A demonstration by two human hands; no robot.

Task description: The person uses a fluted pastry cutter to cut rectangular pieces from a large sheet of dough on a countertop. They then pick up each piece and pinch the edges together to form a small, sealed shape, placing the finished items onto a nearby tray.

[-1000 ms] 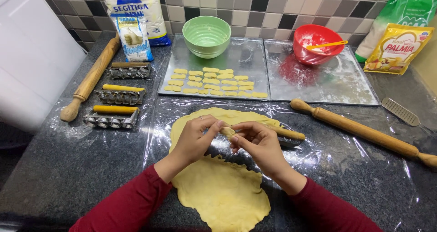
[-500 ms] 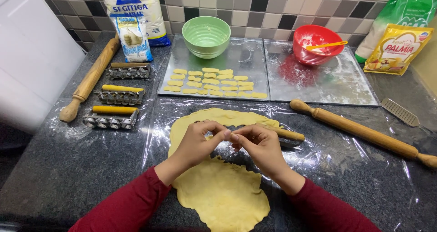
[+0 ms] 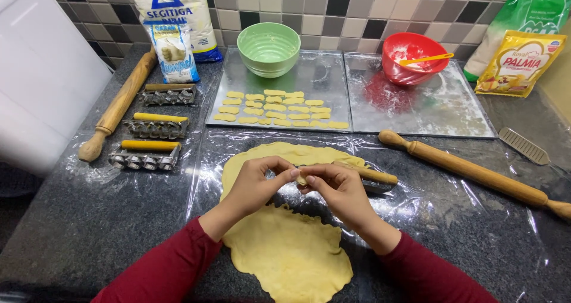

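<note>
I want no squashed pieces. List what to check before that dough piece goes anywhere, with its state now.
1. Small dough piece pinched between left hand and right hand: ok.
2. Piece whole and well shaped: cannot tell, fingers hide it.
3. Free room on the left baking tray beside the rows of cut pieces: ok.
4. Right baking tray bare of pieces: ok.
5. Roller cutter resting on the rolled dough sheet, out of the hands: ok.
</note>
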